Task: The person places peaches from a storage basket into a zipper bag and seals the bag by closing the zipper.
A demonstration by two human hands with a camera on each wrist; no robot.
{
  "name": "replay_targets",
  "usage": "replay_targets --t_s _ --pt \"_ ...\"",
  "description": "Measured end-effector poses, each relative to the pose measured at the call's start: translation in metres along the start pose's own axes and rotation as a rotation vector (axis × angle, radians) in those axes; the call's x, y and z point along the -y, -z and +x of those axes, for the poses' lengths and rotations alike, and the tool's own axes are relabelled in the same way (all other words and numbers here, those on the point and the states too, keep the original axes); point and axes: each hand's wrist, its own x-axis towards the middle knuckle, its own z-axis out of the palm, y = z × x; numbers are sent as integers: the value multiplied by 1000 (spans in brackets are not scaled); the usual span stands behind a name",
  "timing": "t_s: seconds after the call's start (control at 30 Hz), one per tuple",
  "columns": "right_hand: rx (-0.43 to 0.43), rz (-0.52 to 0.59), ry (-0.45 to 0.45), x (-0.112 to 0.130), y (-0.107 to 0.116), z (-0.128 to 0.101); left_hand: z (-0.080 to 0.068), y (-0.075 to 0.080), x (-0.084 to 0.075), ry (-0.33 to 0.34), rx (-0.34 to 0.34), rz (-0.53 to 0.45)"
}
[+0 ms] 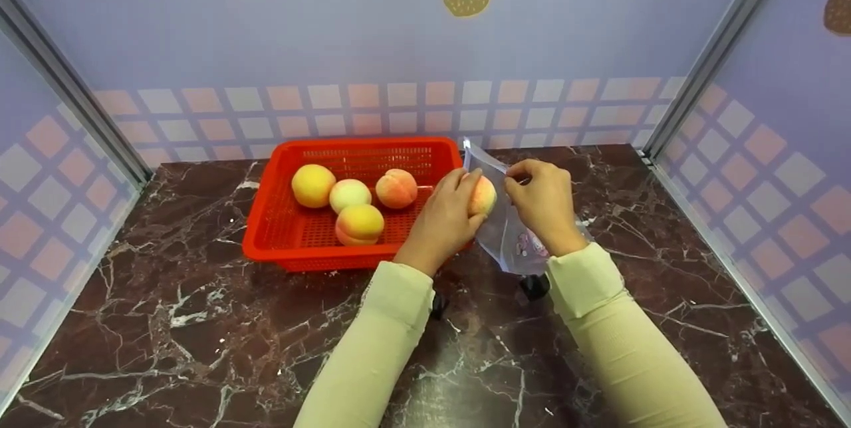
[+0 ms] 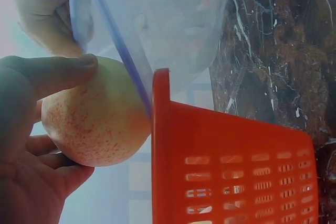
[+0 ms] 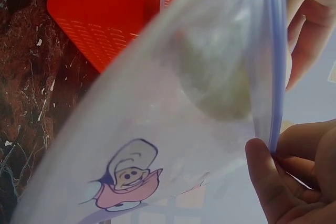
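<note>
My left hand (image 1: 447, 210) grips a peach (image 1: 483, 196) just right of the red basket (image 1: 292, 242), at the mouth of a clear zip bag (image 1: 508, 235). In the left wrist view the peach (image 2: 94, 119) lies in my curled fingers against the bag's blue zip edge (image 2: 118, 51). My right hand (image 1: 542, 199) pinches the bag's top edge and holds it up. Through the bag (image 3: 157, 145), in the right wrist view, the peach (image 3: 215, 72) shows as a blur, with a cartoon print (image 3: 128, 174) lower down. Several more peaches (image 1: 349, 202) lie in the basket.
The basket (image 2: 226, 166) sits on a dark marble table (image 1: 199, 328) near the back wall. Patterned walls close the table on the left, back and right. Bare marble lies in front of the basket and to the right of the bag.
</note>
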Motion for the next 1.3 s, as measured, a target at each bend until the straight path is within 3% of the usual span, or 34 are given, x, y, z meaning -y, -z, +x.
replay_targets --t_s 0.33,0.67,1.3 --pt "11 0 10 1 2 0 2 -6 1 -33 -51 37" --pt "10 -16 38 1 4 2 3 -4 2 -12 -40 2" --pt "17 -32 -9 -7 7 10 -4 2 18 36 -60 -27"
